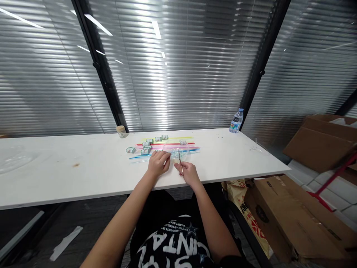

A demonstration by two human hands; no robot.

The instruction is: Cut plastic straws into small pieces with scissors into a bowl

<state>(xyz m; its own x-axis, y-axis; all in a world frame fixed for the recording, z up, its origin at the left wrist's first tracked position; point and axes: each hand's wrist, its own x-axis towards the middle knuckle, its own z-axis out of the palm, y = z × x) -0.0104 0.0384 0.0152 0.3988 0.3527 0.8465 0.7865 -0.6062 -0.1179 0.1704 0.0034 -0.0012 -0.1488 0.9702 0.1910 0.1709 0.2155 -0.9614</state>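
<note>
My right hand (189, 173) grips a small pair of scissors (180, 162), its blades pointing away from me. My left hand (158, 162) is closed in a pinch just left of the scissors; whatever lies between its fingertips is too small to make out. Right beyond both hands sits a clear round plastic dish (187, 153) with small pale-blue bits in it. Around and behind it lie thin sticks or straws: red (139, 144), blue (195, 150) and yellow (184, 138), with pink ones between. Several small white-and-green wrapped rolls (145, 151) are scattered among them, mostly to the left.
A water bottle (236, 121) stands at the white table's (92, 163) back right, and a small lidded jar (121, 131) at its back left. Clear plastic (15, 160) lies far left, with clear scraps (256, 148) on the right. Cardboard boxes (301, 216) fill the floor at right.
</note>
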